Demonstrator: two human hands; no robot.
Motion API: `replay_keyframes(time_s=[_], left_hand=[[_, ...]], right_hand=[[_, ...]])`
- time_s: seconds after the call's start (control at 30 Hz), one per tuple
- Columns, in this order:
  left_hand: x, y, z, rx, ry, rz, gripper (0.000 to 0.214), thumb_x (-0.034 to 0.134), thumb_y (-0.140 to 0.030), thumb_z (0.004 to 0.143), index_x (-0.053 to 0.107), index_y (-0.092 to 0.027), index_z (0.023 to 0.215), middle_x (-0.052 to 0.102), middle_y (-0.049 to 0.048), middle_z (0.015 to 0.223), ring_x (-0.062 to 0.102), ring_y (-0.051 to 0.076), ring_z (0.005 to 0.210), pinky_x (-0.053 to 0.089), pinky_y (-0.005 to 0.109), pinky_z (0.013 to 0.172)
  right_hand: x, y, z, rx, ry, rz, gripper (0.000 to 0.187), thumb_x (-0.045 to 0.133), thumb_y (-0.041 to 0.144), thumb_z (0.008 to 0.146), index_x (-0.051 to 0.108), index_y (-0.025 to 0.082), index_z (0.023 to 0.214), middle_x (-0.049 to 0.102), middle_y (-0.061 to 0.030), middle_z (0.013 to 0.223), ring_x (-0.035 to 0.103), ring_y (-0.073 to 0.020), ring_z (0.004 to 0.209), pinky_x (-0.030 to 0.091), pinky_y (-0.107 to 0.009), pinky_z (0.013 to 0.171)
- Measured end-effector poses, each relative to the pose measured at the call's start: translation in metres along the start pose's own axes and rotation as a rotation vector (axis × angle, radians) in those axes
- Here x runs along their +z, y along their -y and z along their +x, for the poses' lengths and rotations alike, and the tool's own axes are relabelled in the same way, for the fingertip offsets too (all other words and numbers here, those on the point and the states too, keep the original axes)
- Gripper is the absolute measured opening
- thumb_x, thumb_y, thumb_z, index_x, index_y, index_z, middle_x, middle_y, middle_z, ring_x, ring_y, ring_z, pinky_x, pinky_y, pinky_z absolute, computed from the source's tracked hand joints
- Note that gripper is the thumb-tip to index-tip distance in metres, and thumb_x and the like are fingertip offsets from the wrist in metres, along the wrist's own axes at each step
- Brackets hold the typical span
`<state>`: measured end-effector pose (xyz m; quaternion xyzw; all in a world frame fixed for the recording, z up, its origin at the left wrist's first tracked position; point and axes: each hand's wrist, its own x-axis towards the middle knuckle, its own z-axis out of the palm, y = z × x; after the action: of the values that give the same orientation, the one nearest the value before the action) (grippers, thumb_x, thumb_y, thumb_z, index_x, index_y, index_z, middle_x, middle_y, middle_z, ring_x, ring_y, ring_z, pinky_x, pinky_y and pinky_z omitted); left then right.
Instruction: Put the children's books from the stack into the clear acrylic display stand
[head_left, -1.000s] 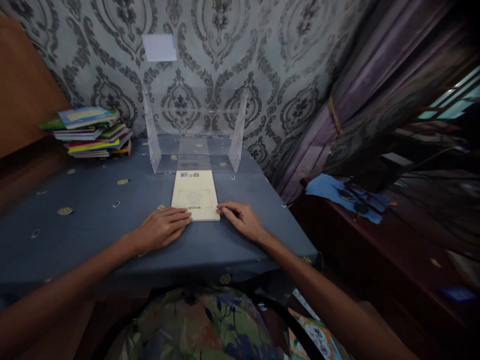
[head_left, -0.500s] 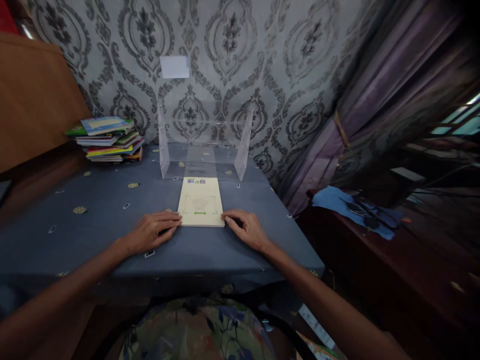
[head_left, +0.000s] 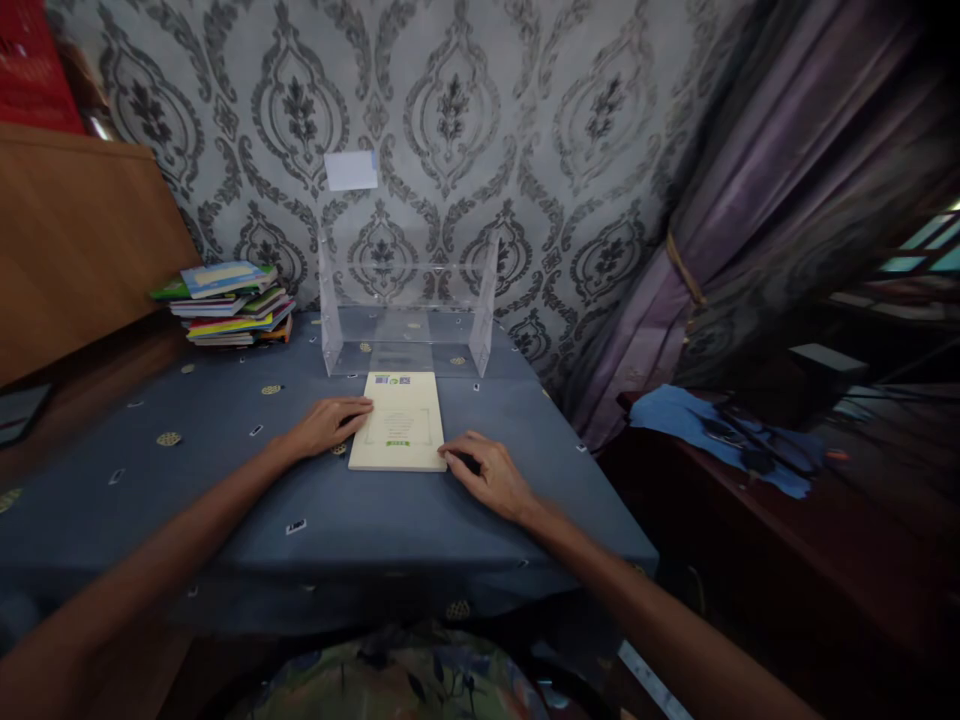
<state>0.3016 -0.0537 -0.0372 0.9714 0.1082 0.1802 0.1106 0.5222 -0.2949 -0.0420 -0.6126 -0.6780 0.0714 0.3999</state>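
Note:
A cream-coloured book (head_left: 397, 428) lies flat in front of me, with small printed logos near its far edge and a green mark lower down. My left hand (head_left: 330, 424) rests at its left side, fingers stretched out and tips touching the edge. At the near right corner, my right hand (head_left: 487, 472) has thumb and forefinger closed together on the book's edge. Just beyond the book stands a clear plastic rack (head_left: 409, 290), the book's far end close to its front.
A blue patterned cloth covers the table (head_left: 247, 500). Several stacked books (head_left: 236, 305) stand back left beside a wooden panel (head_left: 82, 240). On the right are a tied purple curtain (head_left: 652, 270) and a lower dark surface with a blue cloth (head_left: 682, 420).
My left hand has slid farther up the book's left edge, away from me. The right hand stays near the lower right corner. The camera view has tilted up slightly.

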Motion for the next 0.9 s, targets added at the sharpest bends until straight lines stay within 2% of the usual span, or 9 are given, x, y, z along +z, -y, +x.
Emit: replay_keyframes(time_s=[0.17, 0.3, 0.4, 0.5, 0.67, 0.77, 0.9], left_hand=[[0.010, 0.023, 0.029, -0.041, -0.042, 0.067, 0.044, 0.040, -0.041, 0.100, 0.069, -0.015, 0.122, 0.069, 0.0120, 0.128, 0.064, 0.026, 0.122, 0.051, 0.045, 0.104], [0.019, 0.034, 0.041, -0.064, -0.080, 0.087, 0.044, 0.039, -0.038, 0.100, 0.069, -0.015, 0.122, 0.068, 0.0128, 0.129, 0.064, 0.027, 0.121, 0.050, 0.047, 0.104], [0.026, 0.036, 0.043, -0.074, -0.128, 0.089, 0.044, 0.038, -0.037, 0.101, 0.068, -0.015, 0.123, 0.068, 0.0126, 0.130, 0.064, 0.026, 0.121, 0.051, 0.047, 0.104], [0.031, 0.037, 0.042, -0.050, -0.160, 0.099, 0.043, 0.037, -0.037, 0.102, 0.068, -0.016, 0.124, 0.068, 0.0120, 0.130, 0.063, 0.026, 0.121, 0.051, 0.047, 0.104], [0.035, 0.035, 0.041, -0.016, -0.192, 0.119, 0.040, 0.037, -0.033, 0.103, 0.064, -0.016, 0.127, 0.067, 0.0118, 0.131, 0.063, 0.024, 0.121, 0.052, 0.046, 0.104], [0.036, 0.033, 0.039, -0.017, -0.195, 0.132, 0.039, 0.038, -0.032, 0.104, 0.062, -0.017, 0.129, 0.065, 0.0121, 0.133, 0.062, 0.024, 0.123, 0.052, 0.046, 0.105], [0.033, 0.030, 0.033, -0.059, -0.172, 0.128, 0.039, 0.037, -0.033, 0.105, 0.061, -0.018, 0.132, 0.063, 0.0122, 0.136, 0.062, 0.023, 0.122, 0.054, 0.044, 0.102]], right_hand=[[-0.002, -0.003, 0.004, 0.042, 0.000, 0.040, 0.023, 0.051, 0.027, 0.094, 0.073, 0.021, 0.095, 0.076, -0.0065, 0.092, 0.070, -0.0216, 0.087, 0.054, -0.036, 0.080], [-0.004, -0.012, 0.016, 0.044, 0.017, 0.045, 0.024, 0.050, 0.026, 0.094, 0.073, 0.020, 0.093, 0.075, -0.0066, 0.090, 0.069, -0.0209, 0.084, 0.053, -0.035, 0.077], [-0.003, -0.028, 0.035, 0.005, 0.037, 0.014, 0.022, 0.051, 0.023, 0.094, 0.072, 0.020, 0.097, 0.075, -0.0074, 0.092, 0.068, -0.0216, 0.088, 0.053, -0.036, 0.080], [0.002, -0.051, 0.060, -0.019, 0.049, -0.031, 0.021, 0.052, 0.020, 0.091, 0.070, 0.021, 0.102, 0.075, -0.0081, 0.102, 0.066, -0.0236, 0.099, 0.052, -0.041, 0.089], [0.013, -0.088, 0.100, 0.043, 0.026, -0.103, 0.026, 0.053, 0.018, 0.088, 0.067, 0.016, 0.111, 0.066, -0.0139, 0.119, 0.063, -0.0262, 0.112, 0.050, -0.043, 0.097], [0.018, -0.100, 0.112, 0.046, 0.023, -0.113, 0.028, 0.051, 0.018, 0.089, 0.065, 0.017, 0.112, 0.065, -0.0136, 0.118, 0.062, -0.0267, 0.113, 0.050, -0.043, 0.099], [0.019, -0.107, 0.112, 0.025, 0.025, -0.093, 0.029, 0.048, 0.021, 0.091, 0.063, 0.019, 0.116, 0.063, -0.0132, 0.123, 0.060, -0.0270, 0.117, 0.048, -0.045, 0.102]])
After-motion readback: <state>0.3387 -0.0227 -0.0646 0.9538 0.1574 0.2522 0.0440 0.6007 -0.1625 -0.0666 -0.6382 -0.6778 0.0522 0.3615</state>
